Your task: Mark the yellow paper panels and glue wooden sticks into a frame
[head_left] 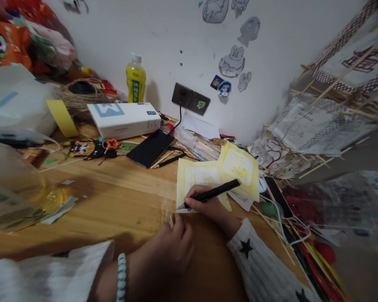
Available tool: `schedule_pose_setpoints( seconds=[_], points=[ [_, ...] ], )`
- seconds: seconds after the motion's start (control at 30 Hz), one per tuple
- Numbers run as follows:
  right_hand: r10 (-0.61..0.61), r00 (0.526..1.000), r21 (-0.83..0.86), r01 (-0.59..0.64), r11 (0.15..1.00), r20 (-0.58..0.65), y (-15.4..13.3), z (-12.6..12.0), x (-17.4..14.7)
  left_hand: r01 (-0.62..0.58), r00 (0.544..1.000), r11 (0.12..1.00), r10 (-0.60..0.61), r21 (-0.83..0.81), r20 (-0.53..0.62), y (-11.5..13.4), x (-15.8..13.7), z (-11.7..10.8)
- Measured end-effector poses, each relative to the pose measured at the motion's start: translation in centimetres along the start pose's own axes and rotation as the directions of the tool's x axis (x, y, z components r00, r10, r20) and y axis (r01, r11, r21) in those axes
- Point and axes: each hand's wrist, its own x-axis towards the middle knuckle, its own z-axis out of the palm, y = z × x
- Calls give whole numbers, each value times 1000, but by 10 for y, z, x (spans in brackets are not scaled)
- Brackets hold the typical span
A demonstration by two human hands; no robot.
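Down at the near edge of the wooden desk [119,197], right hand [208,205] pinches a black pen [212,192], tip on the yellow paper's [198,176] corner, while left hand [168,247], fingers curled, presses beside that corner, probably steadying it

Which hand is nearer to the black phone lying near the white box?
Right. The right hand, holding a black pen, lies below-right of the black phone; the left hand is farther down.
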Motion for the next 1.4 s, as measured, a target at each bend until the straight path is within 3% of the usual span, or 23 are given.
schedule_pose_setpoints(
  seconds=[0.4,0.6,0.77,0.87,0.9,0.97,1.03,1.1,1.2,1.4],
  points=[
    [58,997,0,-58,998,-50,-6,2,-2,10,1000,1000,-10,3,-21,3,0,6],
    [115,984,128,-98,987,-135,2,-2,-4,0,1000,1000,1,7,-20,0,-1,1],
    [-17,934,66,44,997,-357,3,-14,-19,2,1000,1000,-2,-29,-9,-2,2,-3],
    [-103,908,-161,40,986,-407,3,-23,-33,6,1000,990,-6,-143,-2,-12,7,-2],
    [-132,905,-274,17,961,-405,3,-25,-37,15,1000,980,-16,-198,-2,-19,9,0],
    [-189,920,-482,0,876,-344,3,-28,-45,153,988,952,-157,-266,8,-36,12,4],
    [-207,951,-591,32,806,-231,3,-30,-50,215,966,924,-248,-316,-70,-57,13,10],
    [-194,971,-617,66,784,-143,3,-31,-53,248,938,869,-326,-429,-118,-76,12,14],
    [-178,977,-606,73,792,-115,5,-32,-54,258,914,803,-383,-537,-134,-95,11,18],
    [-205,978,-538,155,829,-35,10,-37,-48,201,924,841,-333,-502,-189,-95,11,16]
  ],
)
